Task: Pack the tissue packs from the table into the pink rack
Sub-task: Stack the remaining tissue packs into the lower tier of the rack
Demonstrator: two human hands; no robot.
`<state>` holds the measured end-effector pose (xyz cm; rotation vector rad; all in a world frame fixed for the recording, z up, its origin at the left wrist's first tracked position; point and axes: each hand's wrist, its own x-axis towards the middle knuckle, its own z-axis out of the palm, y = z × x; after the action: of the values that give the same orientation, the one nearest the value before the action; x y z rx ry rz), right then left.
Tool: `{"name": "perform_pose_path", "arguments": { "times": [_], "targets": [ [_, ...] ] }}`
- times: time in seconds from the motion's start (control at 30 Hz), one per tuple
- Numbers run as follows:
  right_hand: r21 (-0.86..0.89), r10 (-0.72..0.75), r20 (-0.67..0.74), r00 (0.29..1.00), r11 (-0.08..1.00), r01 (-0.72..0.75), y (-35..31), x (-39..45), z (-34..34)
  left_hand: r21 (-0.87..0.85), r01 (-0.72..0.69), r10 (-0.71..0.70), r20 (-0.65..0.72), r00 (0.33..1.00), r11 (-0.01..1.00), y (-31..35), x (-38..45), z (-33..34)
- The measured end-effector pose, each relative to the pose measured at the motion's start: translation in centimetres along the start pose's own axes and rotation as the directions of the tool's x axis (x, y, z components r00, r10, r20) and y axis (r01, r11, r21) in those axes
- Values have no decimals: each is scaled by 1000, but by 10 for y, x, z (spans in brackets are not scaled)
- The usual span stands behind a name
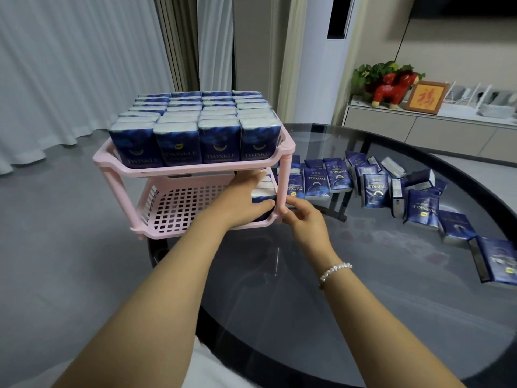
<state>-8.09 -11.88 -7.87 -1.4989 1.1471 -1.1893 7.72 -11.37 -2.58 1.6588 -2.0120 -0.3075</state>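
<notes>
The pink rack has two tiers and stands at the left edge of the round glass table. Its top tier is filled with upright dark blue tissue packs. The lower tier holds a short row of packs at its right end. My left hand reaches into the lower tier and presses against the front pack of that row. My right hand touches the rack's front right post from outside. Several loose tissue packs lie scattered across the table to the right.
The lower tier's grid floor is bare on its left and middle. A low cabinet behind the table carries a red horse figure, a plant and a framed picture. White curtains hang at the left. Grey floor lies beside the rack.
</notes>
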Motion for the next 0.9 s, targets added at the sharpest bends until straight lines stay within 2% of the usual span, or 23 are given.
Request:
{"name": "perform_pose_path", "arguments": {
  "times": [0.1,0.17,0.27,0.33,0.37,0.43,0.53,0.63,0.77,0.83,0.9],
  "targets": [
    [-28,-14,1,1000,999,14,0,0,-1,-29,-3,3,7,1000,1000,-1,-1,1],
    [-30,-6,1,1000,1000,6,0,0,-1,-109,3,-5,-17,1000,994,-4,-4,5],
    [-8,-5,-7,1000,1000,5,0,-2,0,-370,176,-205,-42,978,912,-2,-12,12],
    [-26,-18,-11,1000,1000,17,1,-2,0,-521,288,-299,65,952,804,4,-16,14],
    [-34,-24,-11,1000,999,23,1,-2,0,-540,320,-304,122,945,778,6,-16,15],
    [-34,-23,-13,1000,999,23,1,-3,0,-500,352,-300,184,936,791,9,-16,13],
    [-50,-31,-23,999,998,29,1,-4,-1,-451,356,-307,180,934,819,11,-16,10],
    [-55,-34,-18,999,998,33,-1,-6,-1,-494,323,-316,101,943,807,16,-21,11],
    [-47,-14,2,1000,999,14,-11,-10,-3,-564,242,-363,-111,925,789,28,-31,11],
    [-28,0,6,1000,1000,1,-16,-16,-6,-515,276,-411,-167,896,812,37,-37,11],
    [-16,16,-26,1000,1000,-17,-22,-23,-12,-389,293,-423,-306,853,873,46,-45,12]
  ]
}}
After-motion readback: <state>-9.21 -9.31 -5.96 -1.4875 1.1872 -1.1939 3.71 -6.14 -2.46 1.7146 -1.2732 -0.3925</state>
